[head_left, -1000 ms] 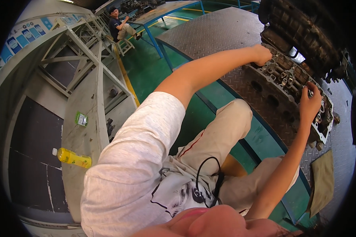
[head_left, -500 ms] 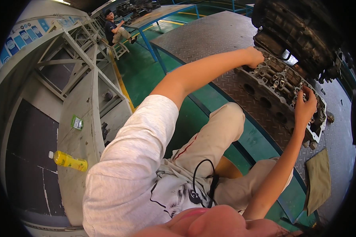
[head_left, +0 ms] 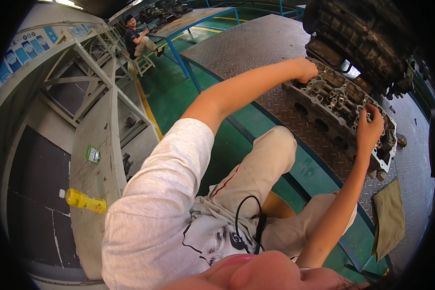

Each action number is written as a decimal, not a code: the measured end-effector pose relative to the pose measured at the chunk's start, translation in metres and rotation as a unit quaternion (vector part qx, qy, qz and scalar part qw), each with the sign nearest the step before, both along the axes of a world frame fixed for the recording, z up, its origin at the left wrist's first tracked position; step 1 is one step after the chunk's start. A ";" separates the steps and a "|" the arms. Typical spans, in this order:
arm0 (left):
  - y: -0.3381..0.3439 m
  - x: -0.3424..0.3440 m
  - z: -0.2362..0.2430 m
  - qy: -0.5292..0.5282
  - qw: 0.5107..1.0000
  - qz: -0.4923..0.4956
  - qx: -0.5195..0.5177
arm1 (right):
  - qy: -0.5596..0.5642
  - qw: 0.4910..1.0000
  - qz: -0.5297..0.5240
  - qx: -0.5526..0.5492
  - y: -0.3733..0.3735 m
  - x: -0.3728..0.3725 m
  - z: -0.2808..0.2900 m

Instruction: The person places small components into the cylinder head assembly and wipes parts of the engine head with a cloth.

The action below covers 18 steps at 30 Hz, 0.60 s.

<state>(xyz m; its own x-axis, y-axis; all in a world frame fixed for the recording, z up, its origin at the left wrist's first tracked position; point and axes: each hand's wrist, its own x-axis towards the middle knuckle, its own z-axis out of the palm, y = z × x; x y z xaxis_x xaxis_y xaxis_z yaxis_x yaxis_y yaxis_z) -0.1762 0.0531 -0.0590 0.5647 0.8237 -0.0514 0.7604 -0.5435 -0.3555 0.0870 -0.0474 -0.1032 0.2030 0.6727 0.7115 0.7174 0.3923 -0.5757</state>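
An engine cylinder head (head_left: 329, 107) lies on the diamond-plate metal table, its valve gear and shafts facing up and round ports along its near side. My left hand (head_left: 306, 70) is closed at its far left end, with the fingertips mostly out of sight. Toward the other end, my right hand (head_left: 370, 128) rests over the top parts with fingers bent and pressed down among them. Whatever those fingers pinch is too small and covered to make out.
A dark engine block (head_left: 362, 43) stands behind the head. A folded olive cloth (head_left: 389, 220) lies at the table's (head_left: 246, 46) right edge. On the grey bench at left are a yellow drink bottle (head_left: 85, 200) and a green packet (head_left: 93, 154). A person (head_left: 139, 38) sits far back.
The whole view has shifted slightly, so the table and cylinder head appear a little further left. Both hands stay at the same places on the head.
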 end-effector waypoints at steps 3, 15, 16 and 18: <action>0.000 -0.005 -0.002 0.002 1.000 -0.021 0.005 | -0.004 1.000 0.003 0.004 0.000 -0.002 0.002; 0.001 -0.001 0.001 0.024 0.999 0.007 -0.022 | 0.001 1.000 0.007 0.013 0.000 0.000 0.001; 0.000 -0.001 0.000 0.033 0.999 0.011 -0.017 | 0.002 1.000 0.005 0.019 0.001 0.001 0.001; -0.001 0.000 0.000 0.039 0.999 0.008 -0.014 | 0.004 1.000 0.004 0.021 0.005 0.001 -0.001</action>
